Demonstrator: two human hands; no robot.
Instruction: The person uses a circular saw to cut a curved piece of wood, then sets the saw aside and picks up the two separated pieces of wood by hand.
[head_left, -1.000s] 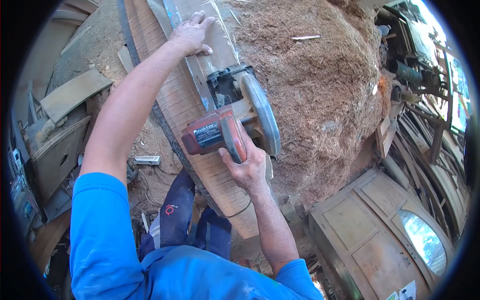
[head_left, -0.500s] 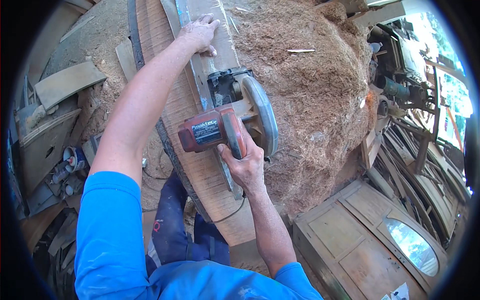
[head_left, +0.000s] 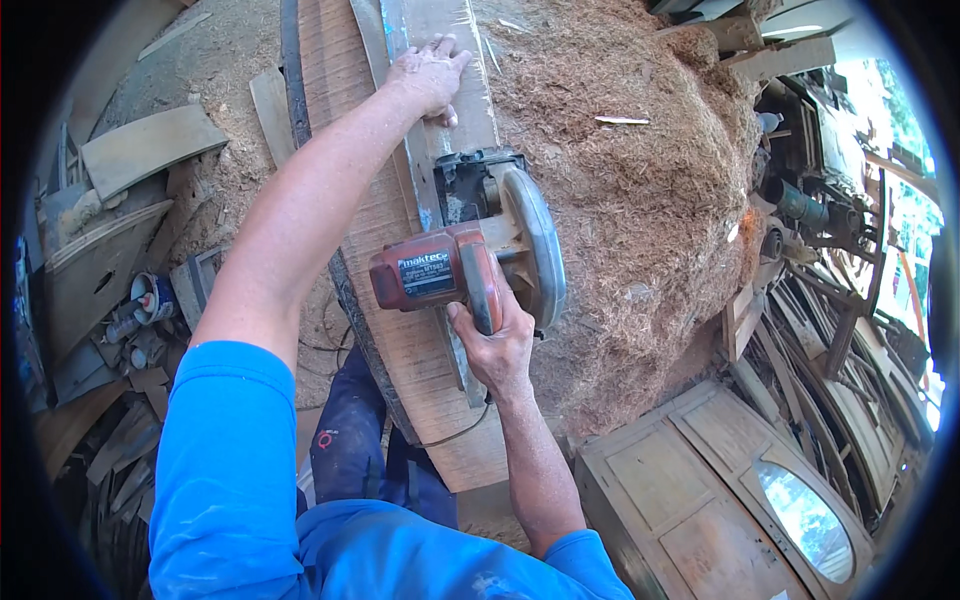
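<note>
The right hand [head_left: 503,345] is wrapped around the rear handle of a red circular saw [head_left: 430,268]. The left hand [head_left: 430,75], palm down with fingers loosely spread, rests on a narrow board [head_left: 485,128] just ahead of the saw. That board runs under the saw, atop a wide plank [head_left: 420,400] extending to its left. The step seems to be sawing lengthwise; whether the blade spins, I cannot tell. It likely calls for steady guiding, left fingers clear. Right of the saw lies a sawdust heap [head_left: 630,220].
</note>
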